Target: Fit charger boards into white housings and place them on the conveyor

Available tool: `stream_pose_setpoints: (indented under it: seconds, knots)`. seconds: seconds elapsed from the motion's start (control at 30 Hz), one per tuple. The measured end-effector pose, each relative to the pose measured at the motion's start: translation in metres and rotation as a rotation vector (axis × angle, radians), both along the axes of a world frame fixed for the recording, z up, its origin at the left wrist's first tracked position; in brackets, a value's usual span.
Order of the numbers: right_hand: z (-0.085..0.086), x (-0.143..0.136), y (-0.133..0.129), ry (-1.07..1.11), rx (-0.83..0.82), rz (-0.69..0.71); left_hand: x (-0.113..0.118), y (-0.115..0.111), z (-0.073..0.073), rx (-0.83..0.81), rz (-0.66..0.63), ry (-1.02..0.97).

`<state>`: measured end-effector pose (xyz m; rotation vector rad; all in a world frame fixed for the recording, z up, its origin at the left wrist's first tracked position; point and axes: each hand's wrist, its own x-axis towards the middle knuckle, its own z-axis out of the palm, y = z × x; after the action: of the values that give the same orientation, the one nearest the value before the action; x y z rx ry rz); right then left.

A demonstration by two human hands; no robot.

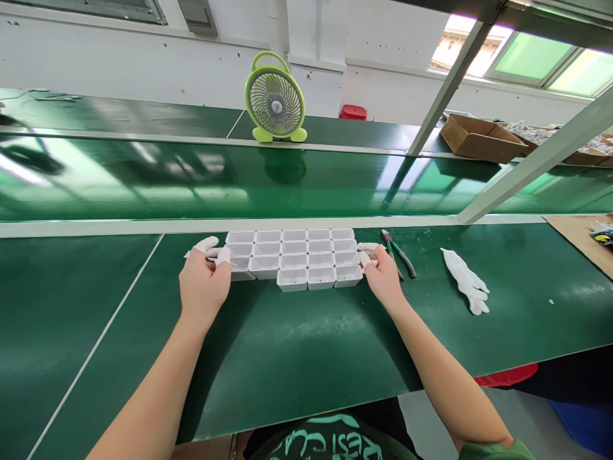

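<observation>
The green counter (306,351) fills most of my view, edged by a pale rail (201,227), and just short of that rail lies the block of small white bins (293,260), which I take as the centre of my clock. I'd expect it to be light for its spread, stiff in the walls, probably a bit slick on that smooth surface, and liable to come apart, since I can make out nothing joining the bins; lifted by one end alone, I think it would lose its middle. I'd take the outer walls at 9 and 3 o'clock, low down, squeezing evenly, as a hard pinch could bend or crack a thin rim. It looks plain glossy white, probably plastic: three rows of five, then a short near row of three toward 5 o'clock, leaving a notch toward 8. The left hand (204,275) is at 9 and the right hand (380,271) at 3, both part-curled with thumbs up against the ends; whether either truly grips or only presses, I can't tell. A limp white glove (465,281) lies well out past 3, with diagonal cutters (397,254) nearer, just beside the right hand. Each bin is a rectangular open-topped cup, narrowing downward. Smallest, white finger cots (207,244) cover some fingertips.
</observation>
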<state>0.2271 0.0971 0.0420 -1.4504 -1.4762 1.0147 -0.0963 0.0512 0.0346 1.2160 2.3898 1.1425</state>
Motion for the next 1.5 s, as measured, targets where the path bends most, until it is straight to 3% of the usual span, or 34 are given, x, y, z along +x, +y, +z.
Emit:
stream_pose_setpoints:
  seconds: [0.4, 0.8, 1.5]
  knots:
    - [0.0021, 0.0012, -0.0018, -0.053, 0.015, 0.008, 0.0005, 0.0004, 0.0003, 0.111, 0.012, 0.085]
    - [0.0029, 0.0005, -0.0013, -0.033, 0.013, 0.018, -0.0041, 0.0002, -0.0059, 0.094, 0.003, 0.038]
    - [0.0041, 0.0005, -0.0020, -0.035, 0.001, 0.012, -0.0025, -0.0001, -0.0038, 0.076, -0.004, -0.006]
